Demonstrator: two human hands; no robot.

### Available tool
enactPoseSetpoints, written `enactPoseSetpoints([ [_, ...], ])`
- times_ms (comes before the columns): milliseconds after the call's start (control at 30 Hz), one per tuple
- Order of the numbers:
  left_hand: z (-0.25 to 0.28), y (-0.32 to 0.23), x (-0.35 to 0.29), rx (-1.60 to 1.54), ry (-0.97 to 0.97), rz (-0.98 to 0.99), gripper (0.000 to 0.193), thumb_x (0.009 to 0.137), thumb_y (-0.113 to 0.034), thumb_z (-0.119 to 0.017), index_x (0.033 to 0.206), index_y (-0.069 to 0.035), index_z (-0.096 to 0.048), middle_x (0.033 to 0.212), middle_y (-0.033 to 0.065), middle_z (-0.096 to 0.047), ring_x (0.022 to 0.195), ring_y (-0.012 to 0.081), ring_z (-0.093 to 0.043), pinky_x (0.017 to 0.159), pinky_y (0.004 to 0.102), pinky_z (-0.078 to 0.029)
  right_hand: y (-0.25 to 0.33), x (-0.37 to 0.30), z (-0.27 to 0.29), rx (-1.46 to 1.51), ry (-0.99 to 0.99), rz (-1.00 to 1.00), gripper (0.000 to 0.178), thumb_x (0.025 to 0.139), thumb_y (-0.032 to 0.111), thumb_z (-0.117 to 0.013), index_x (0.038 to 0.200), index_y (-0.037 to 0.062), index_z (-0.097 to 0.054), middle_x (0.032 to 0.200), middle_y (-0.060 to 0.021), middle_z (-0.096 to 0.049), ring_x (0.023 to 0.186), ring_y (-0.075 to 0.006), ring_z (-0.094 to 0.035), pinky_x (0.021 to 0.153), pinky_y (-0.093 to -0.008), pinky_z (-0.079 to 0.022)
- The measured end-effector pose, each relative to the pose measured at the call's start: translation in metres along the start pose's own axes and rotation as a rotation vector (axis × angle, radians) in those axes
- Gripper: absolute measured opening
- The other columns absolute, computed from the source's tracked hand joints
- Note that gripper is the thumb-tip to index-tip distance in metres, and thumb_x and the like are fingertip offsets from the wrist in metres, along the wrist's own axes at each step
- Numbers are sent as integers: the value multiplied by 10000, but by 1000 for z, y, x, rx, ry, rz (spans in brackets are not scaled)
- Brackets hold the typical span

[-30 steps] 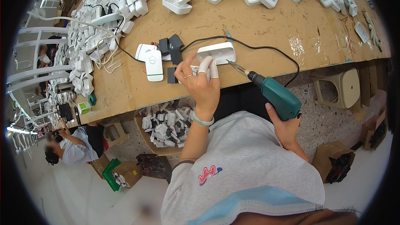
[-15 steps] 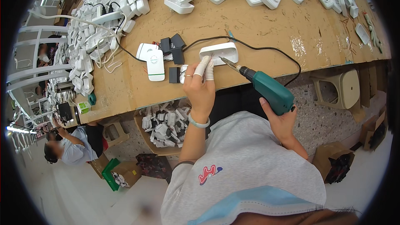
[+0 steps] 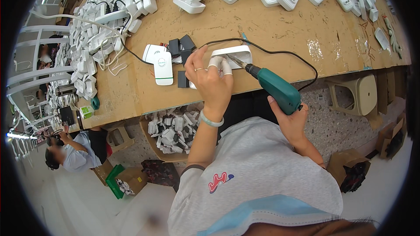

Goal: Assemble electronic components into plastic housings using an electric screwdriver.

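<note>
My right hand (image 3: 292, 120) grips a green pistol-shaped power tool (image 3: 278, 89), which looks like an electric screwdriver. Its narrow metal tip points left into an oblong white plastic casing (image 3: 246, 53), open side up, near the table's front edge. White finger covers sit on some fingers of my left hand (image 3: 213, 85); these reach into the casing and hold it by its near left part. Another finger of that hand is raised. Whether a small part is pinched at the tip is hidden. Left of this lie a white cover with a green stripe (image 3: 163, 70) and black boxy parts (image 3: 187, 43).
A black cable (image 3: 280, 52) loops over the cardboard-covered table (image 3: 284, 28). White plug housings (image 3: 98, 30) are heaped left and along the far side. Below the table edge stands a box of small white parts (image 3: 168, 135). A stool (image 3: 369, 91) is at right; another person (image 3: 81, 150) sits far left.
The tool tip has moved slightly left and into the casing. My left hand has shifted a little right, and one of its fingers has lifted away to the left.
</note>
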State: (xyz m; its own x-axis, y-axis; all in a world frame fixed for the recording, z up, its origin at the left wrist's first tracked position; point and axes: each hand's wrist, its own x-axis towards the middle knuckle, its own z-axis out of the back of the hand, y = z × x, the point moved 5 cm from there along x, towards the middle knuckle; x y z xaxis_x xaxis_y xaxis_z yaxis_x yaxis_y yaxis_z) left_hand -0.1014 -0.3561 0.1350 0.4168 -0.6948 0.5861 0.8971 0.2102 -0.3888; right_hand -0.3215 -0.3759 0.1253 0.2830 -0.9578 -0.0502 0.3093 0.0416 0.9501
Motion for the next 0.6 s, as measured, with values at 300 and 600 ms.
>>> enactPoseSetpoints([
  [300,-11,9,-1,24,59,52,130,722,-45,-713,839,11,-718,1164,69,-672,1125,300,-549,931,464,-337,-1,8,-7,-12,18,74,195,865,51,-775,1027,4,-677,802,-57,-684,713,-84,-597,692,-245,-497],
  [600,-12,10,-2,23,50,47,139,730,-49,-709,860,0,-724,1130,60,-686,1092,285,-562,930,451,-321,0,11,-12,-17,11,104,199,870,45,-757,1042,2,-666,808,-77,-690,713,-103,-616,692,-254,-502],
])
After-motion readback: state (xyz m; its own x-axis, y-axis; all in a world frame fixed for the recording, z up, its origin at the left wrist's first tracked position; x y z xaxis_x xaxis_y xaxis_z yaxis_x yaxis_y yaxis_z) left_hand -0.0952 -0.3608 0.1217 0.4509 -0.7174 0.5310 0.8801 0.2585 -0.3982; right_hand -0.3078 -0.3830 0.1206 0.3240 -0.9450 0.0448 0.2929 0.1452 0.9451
